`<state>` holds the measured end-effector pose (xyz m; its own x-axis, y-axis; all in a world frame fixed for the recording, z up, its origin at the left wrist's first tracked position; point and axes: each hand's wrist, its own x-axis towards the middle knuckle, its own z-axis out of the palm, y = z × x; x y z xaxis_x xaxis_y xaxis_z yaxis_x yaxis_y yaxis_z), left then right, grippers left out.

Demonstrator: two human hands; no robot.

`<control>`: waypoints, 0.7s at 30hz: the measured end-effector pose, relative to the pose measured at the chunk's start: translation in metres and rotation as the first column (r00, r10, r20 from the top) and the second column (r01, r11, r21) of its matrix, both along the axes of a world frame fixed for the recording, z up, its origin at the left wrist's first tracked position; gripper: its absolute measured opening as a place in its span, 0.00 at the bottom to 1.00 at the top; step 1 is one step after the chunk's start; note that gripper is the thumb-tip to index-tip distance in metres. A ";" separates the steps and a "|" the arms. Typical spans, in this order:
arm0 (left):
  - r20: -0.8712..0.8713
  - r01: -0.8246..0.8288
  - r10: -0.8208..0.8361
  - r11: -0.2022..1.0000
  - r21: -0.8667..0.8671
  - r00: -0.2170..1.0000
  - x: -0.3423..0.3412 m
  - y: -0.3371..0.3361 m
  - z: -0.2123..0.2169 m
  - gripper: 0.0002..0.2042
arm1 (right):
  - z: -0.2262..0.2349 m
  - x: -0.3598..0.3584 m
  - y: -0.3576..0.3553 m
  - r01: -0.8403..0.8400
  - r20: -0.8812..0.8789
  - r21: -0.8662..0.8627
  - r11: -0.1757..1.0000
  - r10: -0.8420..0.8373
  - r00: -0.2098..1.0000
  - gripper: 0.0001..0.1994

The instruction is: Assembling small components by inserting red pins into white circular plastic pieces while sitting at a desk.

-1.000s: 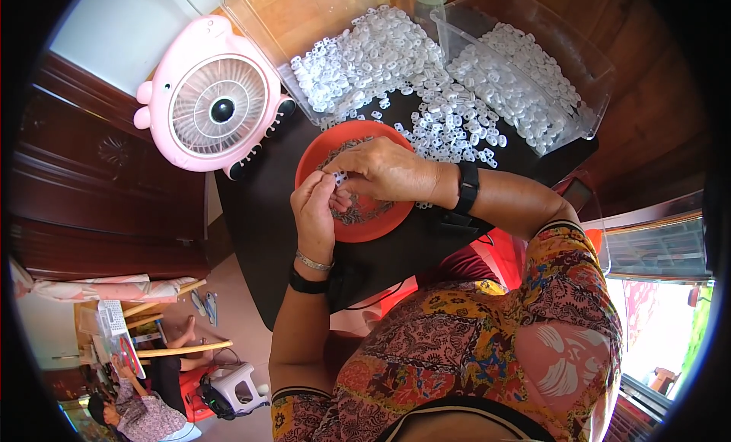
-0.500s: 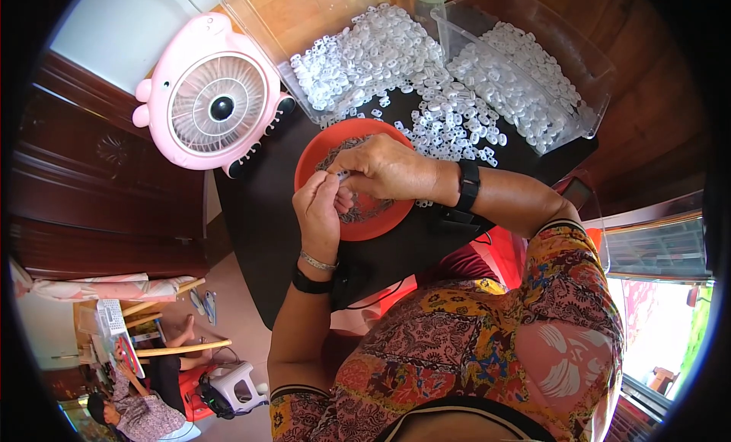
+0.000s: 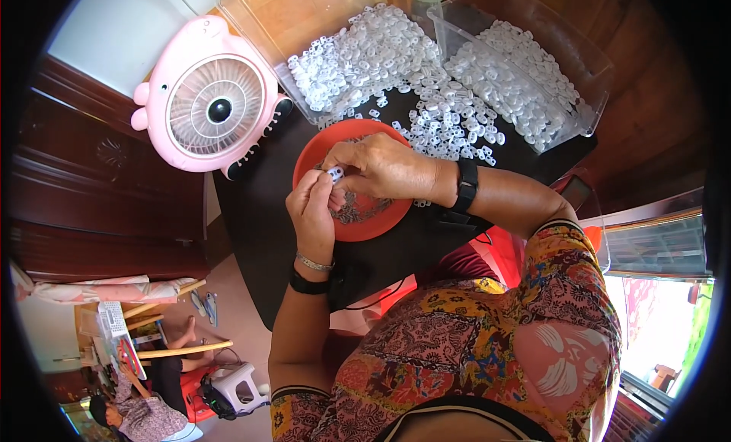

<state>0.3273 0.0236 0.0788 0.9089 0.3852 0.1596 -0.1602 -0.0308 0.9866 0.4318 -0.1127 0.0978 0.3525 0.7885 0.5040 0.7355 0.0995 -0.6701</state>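
Over a red bowl my two hands meet at the fingertips. Between them shows a small white oval plastic piece with two dark holes. My left hand pinches it from the near left side. From the right, my right hand has thumb and forefinger closed at the same piece; whether a smaller part is also in that pinch is hidden. Many thin grey metal bits lie in the bowl, too small to name exactly.
Loose white pieces spread across the black table beyond the bowl. Two clear plastic bins hold more. A pink animal-shaped fan stands at left. Another person sits at lower left near a grey-white stool.
Both hands have shifted slightly left and upward. The white piece between the fingertips now shows more fully, its holes facing up.
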 end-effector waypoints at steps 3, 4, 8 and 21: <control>0.000 0.002 -0.002 1.000 0.024 1.000 0.001 0.000 0.000 0.11 | -0.001 0.002 -0.001 -0.003 -0.028 -0.035 0.999 0.002 1.000 0.13; -0.013 0.011 -0.011 1.000 0.021 1.000 0.001 0.000 0.000 0.11 | -0.002 0.004 -0.001 0.003 0.022 0.003 1.000 -0.003 1.000 0.12; -0.071 0.032 -0.034 0.999 -0.026 0.997 0.003 0.002 -0.004 0.10 | -0.006 0.006 0.000 -0.024 0.070 0.054 0.998 0.020 0.997 0.10; -0.080 -0.007 0.005 1.000 -0.027 0.997 -0.001 -0.005 0.000 0.11 | -0.007 0.002 0.004 -0.031 0.039 0.040 0.999 0.029 0.999 0.08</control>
